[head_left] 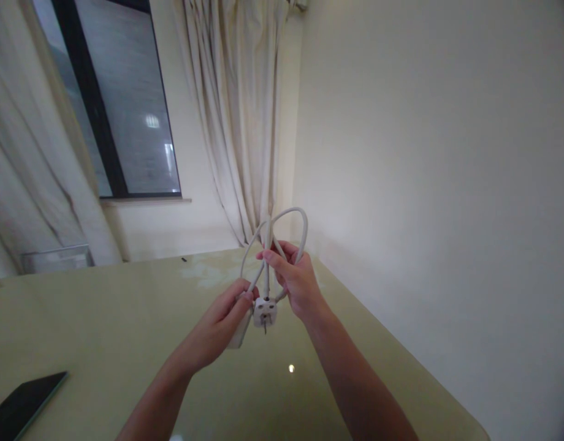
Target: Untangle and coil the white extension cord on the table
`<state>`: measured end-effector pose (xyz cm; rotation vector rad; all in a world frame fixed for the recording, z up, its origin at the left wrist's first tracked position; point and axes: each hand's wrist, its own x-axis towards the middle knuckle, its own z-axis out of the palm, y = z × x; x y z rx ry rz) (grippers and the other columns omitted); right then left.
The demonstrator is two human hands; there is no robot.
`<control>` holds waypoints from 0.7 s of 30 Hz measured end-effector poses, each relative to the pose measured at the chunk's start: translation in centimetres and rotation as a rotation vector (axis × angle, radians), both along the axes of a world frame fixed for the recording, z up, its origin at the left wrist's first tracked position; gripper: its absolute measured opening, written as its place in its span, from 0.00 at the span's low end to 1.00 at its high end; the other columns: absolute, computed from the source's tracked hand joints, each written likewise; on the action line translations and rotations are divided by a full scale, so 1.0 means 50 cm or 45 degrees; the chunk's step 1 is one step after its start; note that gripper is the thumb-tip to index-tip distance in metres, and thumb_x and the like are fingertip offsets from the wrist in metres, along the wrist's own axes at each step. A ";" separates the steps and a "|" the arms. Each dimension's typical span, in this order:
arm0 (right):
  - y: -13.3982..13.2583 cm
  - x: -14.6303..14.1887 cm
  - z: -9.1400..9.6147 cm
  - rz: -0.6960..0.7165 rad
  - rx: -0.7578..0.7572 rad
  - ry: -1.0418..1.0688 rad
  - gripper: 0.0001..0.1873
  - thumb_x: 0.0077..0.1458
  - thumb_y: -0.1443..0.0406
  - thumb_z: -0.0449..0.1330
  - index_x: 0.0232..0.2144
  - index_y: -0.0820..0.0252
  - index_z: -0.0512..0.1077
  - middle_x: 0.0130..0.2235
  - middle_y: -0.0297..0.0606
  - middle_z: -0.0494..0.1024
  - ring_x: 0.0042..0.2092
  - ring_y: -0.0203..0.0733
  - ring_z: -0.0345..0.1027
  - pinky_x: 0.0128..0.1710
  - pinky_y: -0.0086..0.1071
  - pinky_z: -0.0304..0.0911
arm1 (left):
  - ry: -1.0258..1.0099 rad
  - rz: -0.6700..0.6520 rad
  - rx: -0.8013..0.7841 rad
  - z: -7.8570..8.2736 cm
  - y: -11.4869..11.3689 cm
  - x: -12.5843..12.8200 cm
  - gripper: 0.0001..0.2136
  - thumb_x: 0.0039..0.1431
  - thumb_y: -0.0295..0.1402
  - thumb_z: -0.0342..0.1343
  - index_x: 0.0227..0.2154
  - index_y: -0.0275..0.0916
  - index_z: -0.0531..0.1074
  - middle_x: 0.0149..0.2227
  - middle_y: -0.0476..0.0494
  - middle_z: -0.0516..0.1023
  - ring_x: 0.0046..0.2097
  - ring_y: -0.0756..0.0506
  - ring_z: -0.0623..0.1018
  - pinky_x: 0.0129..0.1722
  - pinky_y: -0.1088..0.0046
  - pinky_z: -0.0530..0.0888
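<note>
A looped white power cord [304,228] is held up above the table, between my two hands. My right hand [299,283] is closed on the cord, thumb and fingers pinching its strands near the middle of the coil. From the bundle a white plug [265,312] hangs with its pins towards me and downward, just right of my left fingertips. My left hand [220,321] is closed around a white, flat block [238,334], with a strand of cord by the thumb. The hand covers most of this block, so I cannot tell its exact kind.
The pale green, glossy table [125,331] meets the wall at the right. A dark flat panel [27,404] lies at the lower left. Towards the table's far edge is a small dark object [184,260]. Curtains [236,110] and a window [125,98] are behind.
</note>
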<state>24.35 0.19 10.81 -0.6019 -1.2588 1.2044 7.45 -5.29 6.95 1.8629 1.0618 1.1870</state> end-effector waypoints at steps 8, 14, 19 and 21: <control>0.019 0.027 -0.009 -0.105 0.155 -0.151 0.16 0.53 0.55 0.70 0.36 0.62 0.80 0.34 0.40 0.84 0.35 0.41 0.77 0.38 0.32 0.70 | -0.002 0.142 0.081 0.030 -0.013 0.007 0.15 0.68 0.48 0.52 0.35 0.43 0.75 0.32 0.46 0.74 0.35 0.43 0.72 0.36 0.70 0.68; 0.022 0.033 -0.011 -0.161 0.175 -0.241 0.16 0.53 0.55 0.70 0.35 0.62 0.78 0.29 0.39 0.82 0.31 0.40 0.75 0.33 0.31 0.68 | -0.101 0.213 0.005 0.019 -0.006 0.000 0.17 0.64 0.50 0.55 0.30 0.42 0.75 0.28 0.47 0.71 0.32 0.45 0.70 0.32 0.71 0.67; 0.008 0.024 -0.004 0.024 0.120 -0.167 0.24 0.47 0.57 0.74 0.44 0.61 0.75 0.28 0.35 0.81 0.31 0.41 0.77 0.33 0.30 0.68 | -0.370 0.191 -0.223 0.005 -0.004 0.019 0.17 0.66 0.52 0.52 0.33 0.43 0.72 0.28 0.50 0.69 0.31 0.47 0.70 0.29 0.74 0.67; -0.002 0.014 -0.003 0.069 0.125 -0.217 0.26 0.46 0.58 0.76 0.45 0.60 0.74 0.26 0.32 0.80 0.28 0.38 0.74 0.30 0.29 0.66 | -0.458 0.224 -0.268 0.005 -0.006 0.024 0.18 0.65 0.53 0.54 0.34 0.43 0.72 0.28 0.50 0.71 0.30 0.48 0.71 0.28 0.75 0.67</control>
